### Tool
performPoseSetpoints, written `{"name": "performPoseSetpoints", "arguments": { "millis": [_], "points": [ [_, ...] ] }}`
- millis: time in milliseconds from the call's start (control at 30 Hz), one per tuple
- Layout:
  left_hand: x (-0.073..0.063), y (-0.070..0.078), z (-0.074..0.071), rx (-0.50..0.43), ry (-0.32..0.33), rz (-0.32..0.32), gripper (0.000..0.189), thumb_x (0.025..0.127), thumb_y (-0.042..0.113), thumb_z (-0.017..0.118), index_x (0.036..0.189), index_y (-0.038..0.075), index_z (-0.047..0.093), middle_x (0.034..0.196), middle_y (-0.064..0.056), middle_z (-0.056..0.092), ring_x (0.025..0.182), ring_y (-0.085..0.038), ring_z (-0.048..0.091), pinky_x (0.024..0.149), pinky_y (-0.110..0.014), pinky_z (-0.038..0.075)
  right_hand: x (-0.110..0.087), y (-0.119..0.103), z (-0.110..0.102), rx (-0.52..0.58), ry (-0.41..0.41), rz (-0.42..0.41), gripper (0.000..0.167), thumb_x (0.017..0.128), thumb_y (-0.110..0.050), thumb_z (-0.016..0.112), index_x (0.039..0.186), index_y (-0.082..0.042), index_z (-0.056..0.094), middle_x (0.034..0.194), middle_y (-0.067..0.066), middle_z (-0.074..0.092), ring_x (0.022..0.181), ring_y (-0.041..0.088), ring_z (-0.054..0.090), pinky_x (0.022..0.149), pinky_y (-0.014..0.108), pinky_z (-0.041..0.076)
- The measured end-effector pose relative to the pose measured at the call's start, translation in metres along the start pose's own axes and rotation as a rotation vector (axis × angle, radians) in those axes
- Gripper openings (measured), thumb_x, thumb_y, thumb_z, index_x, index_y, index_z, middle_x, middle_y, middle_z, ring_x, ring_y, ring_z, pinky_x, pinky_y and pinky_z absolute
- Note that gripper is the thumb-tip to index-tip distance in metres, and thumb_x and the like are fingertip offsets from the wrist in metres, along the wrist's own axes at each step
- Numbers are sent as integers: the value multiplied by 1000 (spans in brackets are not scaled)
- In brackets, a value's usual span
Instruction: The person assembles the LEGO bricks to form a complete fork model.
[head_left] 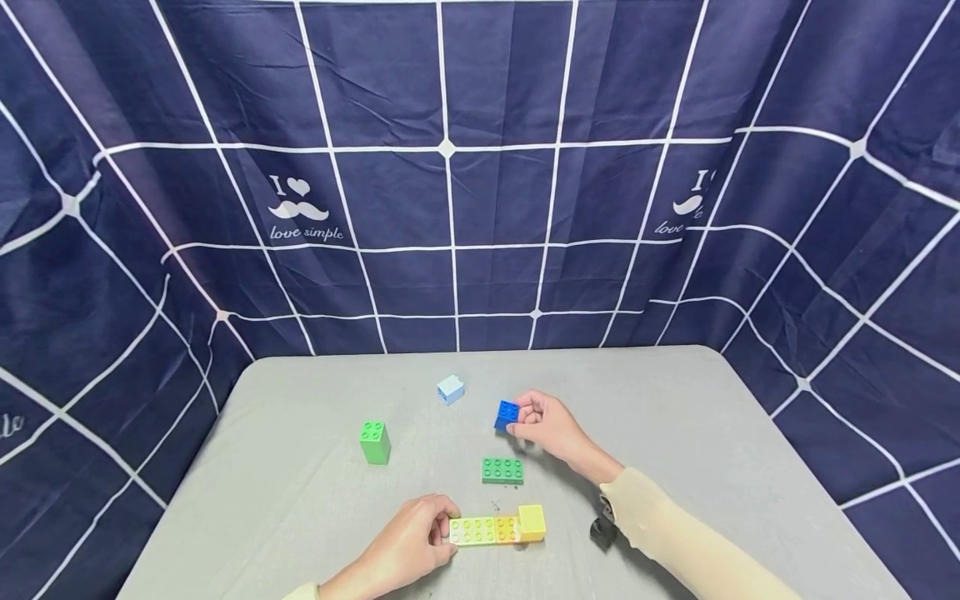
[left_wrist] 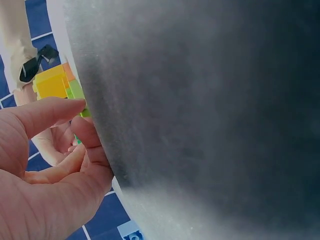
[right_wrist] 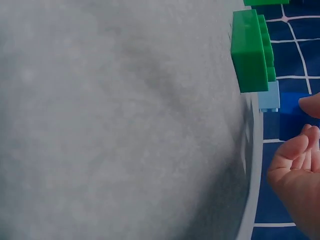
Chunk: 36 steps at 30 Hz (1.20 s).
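Note:
My left hand pinches the left end of a row of joined toy bricks near the front of the table. The row has a lime-green brick, an orange brick and a raised yellow brick at its right end. In the left wrist view, thumb and finger meet at the lime-green end. Farther back, my right hand holds a small blue brick between thumb and fingers, its studs facing up. A flat dark green brick lies between the two hands.
A tall bright green brick stands at left on the grey table. A light blue brick lies on its side toward the back. A black device is at the right wrist. A dark blue checked curtain surrounds the table's back and sides.

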<state>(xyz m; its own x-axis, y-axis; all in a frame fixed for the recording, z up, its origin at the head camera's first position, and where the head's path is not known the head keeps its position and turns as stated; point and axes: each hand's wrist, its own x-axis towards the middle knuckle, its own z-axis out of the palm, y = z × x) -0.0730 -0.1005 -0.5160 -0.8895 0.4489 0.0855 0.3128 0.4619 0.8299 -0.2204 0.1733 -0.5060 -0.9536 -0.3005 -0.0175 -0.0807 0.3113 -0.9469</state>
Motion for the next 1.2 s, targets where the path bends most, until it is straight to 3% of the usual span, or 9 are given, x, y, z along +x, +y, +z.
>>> {"name": "performPoseSetpoints", "arguments": {
  "millis": [200,733,1200],
  "points": [
    [0,0,0,5,3,3,30,79,-13,82,97,7,69,79,9,56,71,0,52,62,-21,47,-3,0,-2,-31,8,-20,32,89,0,84,116,2,66,85,1,58,78,15,53,67,26,43],
    [1,0,0,5,0,4,29,80,-13,81,97,8,69,79,10,56,70,0,52,62,-21,47,-18,-6,-1,-36,7,-71,41,92,-3,81,128,6,65,88,6,70,77,15,62,62,25,45],
    [0,-2,0,-2,0,1,30,81,-13,82,98,8,70,79,10,55,70,1,51,61,-21,46,-27,-11,2,14,-16,-65,48,93,-4,82,135,8,63,94,5,70,86,17,63,76,25,51]
  ]
}}
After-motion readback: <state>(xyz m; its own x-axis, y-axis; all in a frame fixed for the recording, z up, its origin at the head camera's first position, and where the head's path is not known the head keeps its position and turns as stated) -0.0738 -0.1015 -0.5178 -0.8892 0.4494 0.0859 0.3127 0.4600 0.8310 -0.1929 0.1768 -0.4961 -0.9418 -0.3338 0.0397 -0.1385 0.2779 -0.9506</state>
